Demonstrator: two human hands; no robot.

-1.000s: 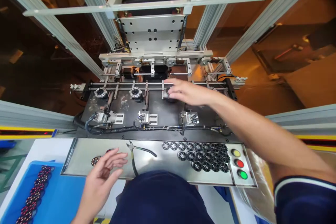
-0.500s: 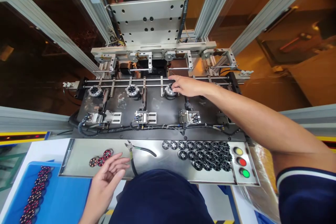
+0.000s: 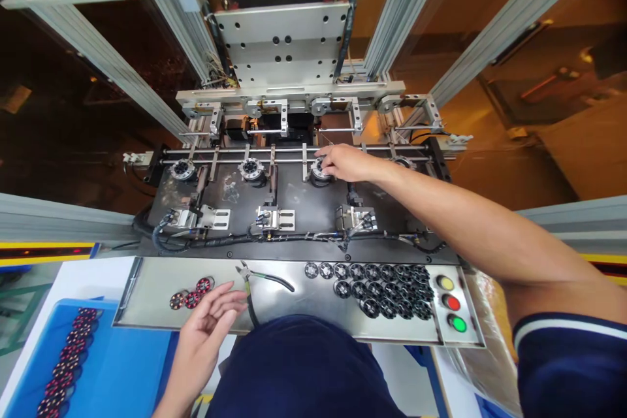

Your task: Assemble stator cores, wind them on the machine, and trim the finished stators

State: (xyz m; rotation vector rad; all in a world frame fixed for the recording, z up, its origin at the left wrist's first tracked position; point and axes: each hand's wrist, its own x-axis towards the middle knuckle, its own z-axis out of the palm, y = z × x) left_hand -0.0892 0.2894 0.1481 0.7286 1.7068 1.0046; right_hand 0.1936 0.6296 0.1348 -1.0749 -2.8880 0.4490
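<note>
My right hand [image 3: 344, 163] is over the third round holder [image 3: 319, 176] from the left, its bent fingers touching the top. Whatever lies between those fingertips is hidden. My left hand [image 3: 208, 325] hovers above the metal tray [image 3: 294, 269], empty, fingers loosely spread. Just beyond its fingertips lie several red-and-black motor stators [image 3: 192, 299]. A pair of cutting pliers [image 3: 267, 277] with green-and-black handles rests to the right of that hand. Two more holders, the leftmost [image 3: 183, 170] and the second [image 3: 251, 170], each bear a dark slotted part. My forearm partly covers a fourth holder [image 3: 403, 162].
Rows of black stators [image 3: 375, 289] sit on the tray's right half. Beside them are a yellow button [image 3: 445, 283], a red button [image 3: 450, 302] and a green button [image 3: 458, 323]. A blue bin [image 3: 117, 356] at lower left holds several red stators. Metal brackets [image 3: 275, 218] and cables cross the machine bed.
The view has shifted slightly. My right hand stays at the third holder, its fingers moved only a little. My left hand remains open over the tray.
</note>
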